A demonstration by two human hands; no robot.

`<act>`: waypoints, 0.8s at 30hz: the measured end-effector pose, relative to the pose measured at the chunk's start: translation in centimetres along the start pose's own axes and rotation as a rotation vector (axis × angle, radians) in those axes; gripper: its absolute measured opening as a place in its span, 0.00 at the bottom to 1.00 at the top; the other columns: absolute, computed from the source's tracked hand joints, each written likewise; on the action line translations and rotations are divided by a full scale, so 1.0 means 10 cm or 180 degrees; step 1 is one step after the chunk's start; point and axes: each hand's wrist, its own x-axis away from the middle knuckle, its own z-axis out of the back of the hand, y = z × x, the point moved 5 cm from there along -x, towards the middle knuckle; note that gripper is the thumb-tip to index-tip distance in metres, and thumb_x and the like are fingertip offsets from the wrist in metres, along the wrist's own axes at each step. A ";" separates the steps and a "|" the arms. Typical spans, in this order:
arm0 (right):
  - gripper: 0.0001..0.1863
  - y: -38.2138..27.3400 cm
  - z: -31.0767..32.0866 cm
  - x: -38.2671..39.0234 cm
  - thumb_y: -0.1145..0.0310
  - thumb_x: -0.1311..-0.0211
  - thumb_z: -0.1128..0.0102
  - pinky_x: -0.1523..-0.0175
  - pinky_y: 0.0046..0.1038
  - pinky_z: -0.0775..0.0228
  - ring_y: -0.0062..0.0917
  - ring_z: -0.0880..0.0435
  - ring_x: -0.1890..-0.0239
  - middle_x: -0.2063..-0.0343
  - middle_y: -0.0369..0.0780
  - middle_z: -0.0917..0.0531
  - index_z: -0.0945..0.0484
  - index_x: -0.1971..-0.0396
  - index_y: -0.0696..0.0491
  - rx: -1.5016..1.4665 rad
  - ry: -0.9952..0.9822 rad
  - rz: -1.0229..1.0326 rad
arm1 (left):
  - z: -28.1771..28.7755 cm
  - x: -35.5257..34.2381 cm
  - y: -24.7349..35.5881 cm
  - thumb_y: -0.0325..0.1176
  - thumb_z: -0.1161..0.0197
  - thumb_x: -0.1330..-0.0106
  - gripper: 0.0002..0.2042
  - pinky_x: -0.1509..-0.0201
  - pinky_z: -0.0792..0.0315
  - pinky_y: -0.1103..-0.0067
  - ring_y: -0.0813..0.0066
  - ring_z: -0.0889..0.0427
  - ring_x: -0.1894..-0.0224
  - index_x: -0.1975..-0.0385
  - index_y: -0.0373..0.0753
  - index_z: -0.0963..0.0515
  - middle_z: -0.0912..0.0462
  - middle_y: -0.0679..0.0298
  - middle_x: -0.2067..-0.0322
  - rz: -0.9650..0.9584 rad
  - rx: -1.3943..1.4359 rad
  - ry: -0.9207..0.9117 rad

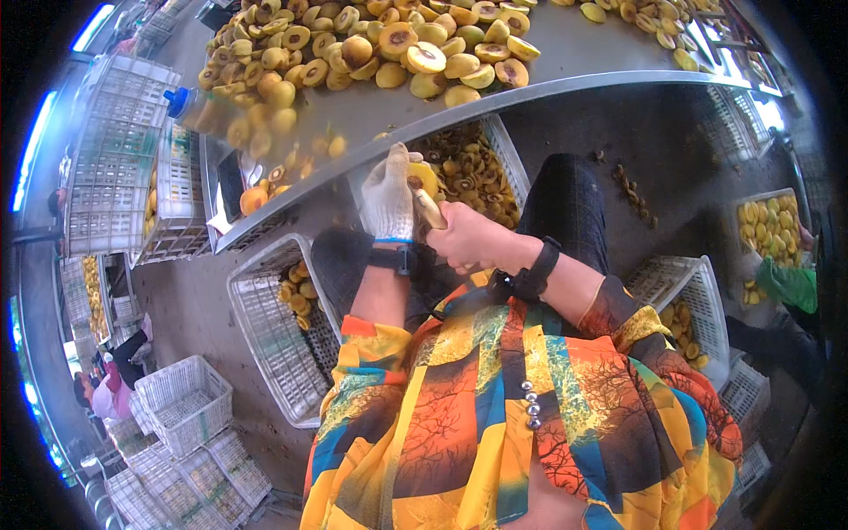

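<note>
My left hand [389, 196], in a white knit glove, is closed around a halved yellow peach [426, 174] with a brown centre. My bare right hand [470, 235] grips a hand tool by its pale handle [430, 210]. The tool's tip is at the middle of the peach half; its shape is hidden. Both hands are over my lap, just below the metal table edge. Beneath and beyond them, a crate holds brown pit pieces [477, 177].
Many peach halves [353, 49] are heaped on the metal table [565, 53]. A white crate [243, 291] with some halves stands left of my legs, another crate [712, 296] to the right. A blue-capped bottle [181, 103] is at the table's left. A green-sleeved person [786, 283] works at far right.
</note>
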 end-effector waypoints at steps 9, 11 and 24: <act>0.06 0.16 -0.03 -0.23 0.72 0.42 0.49 0.88 0.15 0.50 0.09 0.43 0.91 0.86 0.28 0.37 0.36 0.69 0.50 -0.2010 -0.1773 -0.0026 | -0.01 -0.02 -0.09 0.53 0.50 0.37 0.21 0.81 0.26 0.74 0.63 0.22 0.78 0.66 0.37 0.28 0.21 0.55 0.73 0.0885 0.1098 -0.0205; 0.06 0.18 -0.08 -0.28 0.72 0.42 0.49 0.88 0.14 0.51 0.09 0.43 0.91 0.86 0.28 0.37 0.36 0.68 0.50 -0.2194 -0.2082 0.0031 | 0.08 -0.02 -0.08 0.53 0.50 0.37 0.21 0.81 0.26 0.73 0.63 0.22 0.77 0.64 0.37 0.29 0.22 0.55 0.73 0.0893 0.1094 -0.0038; 0.18 0.53 0.44 -0.78 0.62 0.52 0.40 0.63 0.36 0.29 0.43 0.20 0.68 0.74 0.52 0.21 0.25 0.68 0.63 0.3155 0.0714 0.1070 | 2.77 0.16 0.82 0.44 0.43 0.41 0.19 0.59 0.29 0.78 0.71 0.23 0.65 0.57 0.34 0.24 0.20 0.57 0.65 -0.0659 -0.3289 0.2063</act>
